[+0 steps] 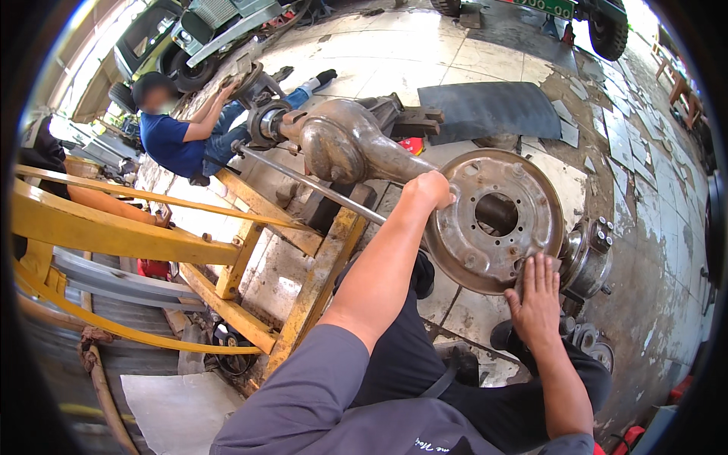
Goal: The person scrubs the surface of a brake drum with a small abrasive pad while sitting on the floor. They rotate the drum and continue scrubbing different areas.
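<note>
A round, brownish metal brake backing plate [537,199] with a large centre hole and a ring of bolt holes stands tilted in front of me. My left hand [431,189] is closed on its upper left rim, fingers partly hidden. Flat against the lower right rim lies my right hand [537,296], its fingers stretched out. A small brownish piece beside those fingertips is too unclear to name. Behind the plate, a rusty axle housing [345,144] with a bulging middle runs toward the far left. Just right of the plate sits a metal wheel hub [588,262].
A yellow steel frame [121,224] fills the left, with a long metal rod [311,182] near the axle. Another person [171,144] in blue sits at the axle's far end. A dark curved sheet [493,110] lies beyond; broken tiles [626,144] cover the right floor.
</note>
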A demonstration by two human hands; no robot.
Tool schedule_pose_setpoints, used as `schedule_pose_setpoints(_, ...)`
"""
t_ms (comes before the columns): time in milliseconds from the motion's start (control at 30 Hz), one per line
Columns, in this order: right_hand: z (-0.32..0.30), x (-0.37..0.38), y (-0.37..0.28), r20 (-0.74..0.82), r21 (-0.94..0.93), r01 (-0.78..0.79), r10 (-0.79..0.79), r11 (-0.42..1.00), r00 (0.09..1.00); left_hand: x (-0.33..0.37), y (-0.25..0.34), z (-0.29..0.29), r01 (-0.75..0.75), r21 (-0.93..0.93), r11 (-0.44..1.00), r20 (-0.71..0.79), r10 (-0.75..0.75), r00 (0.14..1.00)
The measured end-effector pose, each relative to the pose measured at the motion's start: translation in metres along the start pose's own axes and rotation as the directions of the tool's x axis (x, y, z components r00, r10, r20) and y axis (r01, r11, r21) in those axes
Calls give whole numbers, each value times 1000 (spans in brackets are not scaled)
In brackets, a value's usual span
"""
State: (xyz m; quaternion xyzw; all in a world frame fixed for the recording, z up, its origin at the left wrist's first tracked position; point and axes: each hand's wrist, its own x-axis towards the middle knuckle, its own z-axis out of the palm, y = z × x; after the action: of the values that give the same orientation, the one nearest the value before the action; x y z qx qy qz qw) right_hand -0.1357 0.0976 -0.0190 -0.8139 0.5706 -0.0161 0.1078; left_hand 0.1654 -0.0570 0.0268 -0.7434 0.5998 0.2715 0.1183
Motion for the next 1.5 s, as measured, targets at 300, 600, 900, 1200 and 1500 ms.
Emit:
schedule_pose_setpoints(300, 4, -10, -11, 14, 12, 149, -149, 989, 989, -4, 3, -1, -1, 11, 1000, -8, 1, 1000)
schedule_pose_setpoints(600, 14, -18, -23, 68, 30, 226, -228, 974, 971, 0, 2, 0, 8, -5, 1000, 4, -8, 1000)
schedule_pose_setpoints(900, 18, -22, -27, -6, 11, 265, -265, 964, 964, -5, 6, -4, 27, 8, 1000, -17, -26, 1000)
schedule_pose_setpoints(1200, 14, -13, -19, -9, -14, 218, -218, 976, 976, 8, 1, 4, -4, 59, 998, 41, 2, 999)
schedule_pose_setpoints(1500, 10, -10, -4, -30, -40, 143, -145, 989, 989, -2, 10, -2, 35, 30, 999, 85, -38, 996)
